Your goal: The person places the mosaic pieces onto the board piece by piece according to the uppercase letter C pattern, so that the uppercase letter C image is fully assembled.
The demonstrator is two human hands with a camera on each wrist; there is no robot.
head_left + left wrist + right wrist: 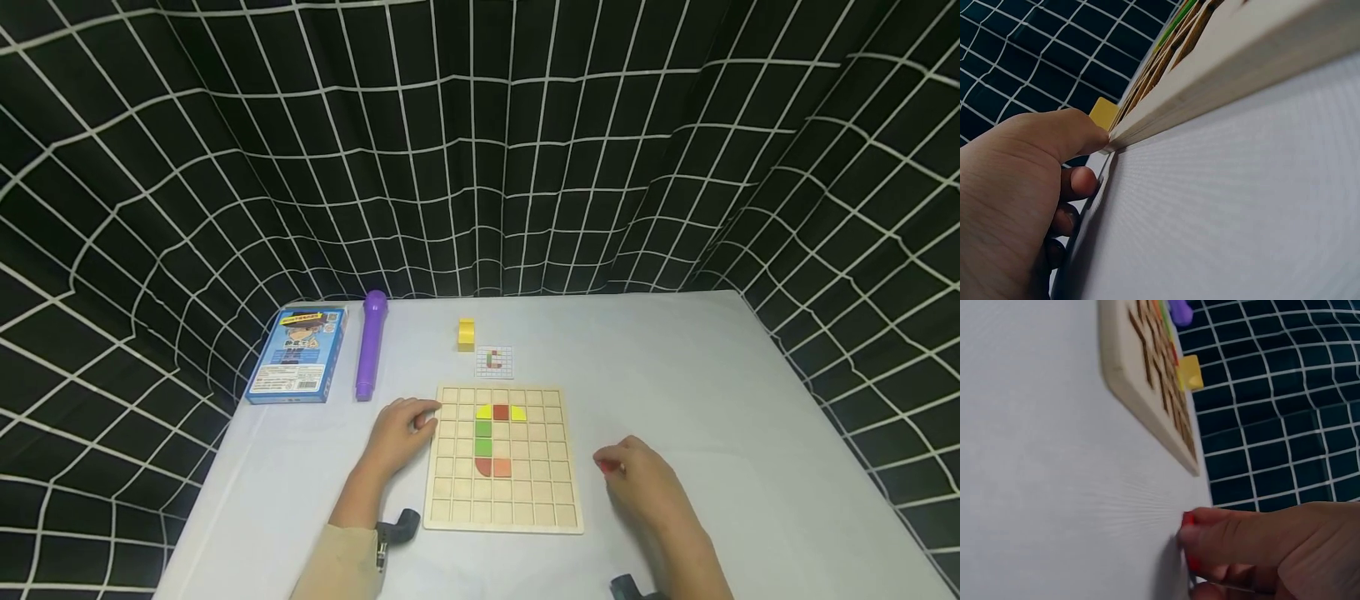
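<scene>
A wooden grid board [504, 518] lies on the table, its cells partly filled with coloured tiles. Two yellow tiles with a cut edge flank a red square [501, 412] in one row. Below the left yellow tile come two green squares [483, 438], then a red rounded tile [483, 467] beside an orange square [502, 467]. My left hand [401, 433] touches the board's left edge with relaxed fingers. To the right of the board, my right hand [643, 487] pinches a small red tile [1188, 544] close to the tabletop; its full shape is hidden by the fingers.
Behind the board lie a small printed pattern card [495, 362] and a yellow block [467, 335]. A purple microphone-shaped stick [370, 346] and a blue box [297, 354] are at the back left. Black grid-patterned cloth [480, 167] hangs around the white table [660, 358].
</scene>
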